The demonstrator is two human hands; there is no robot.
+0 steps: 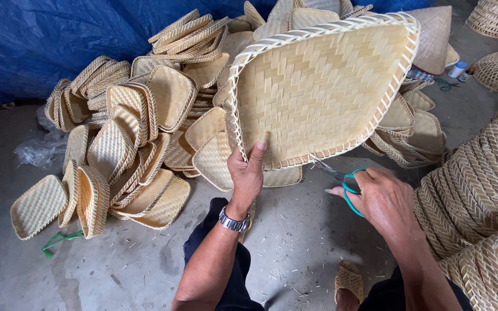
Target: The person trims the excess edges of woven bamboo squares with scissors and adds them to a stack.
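Left hand [246,173] grips woven bamboo tray [318,86] (right hand [383,198]: scissors [347,181]).

Heaped woven trays [145,138] (blue tarp [41,40] behind)

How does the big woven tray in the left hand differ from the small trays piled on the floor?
The big tray is far larger than the small trays. It is held upright in the left hand, while they lie stacked and tumbled on the concrete floor. The right hand holds green-handled scissors at its rim; the small ones are untouched. All are pale woven bamboo with bound rims.
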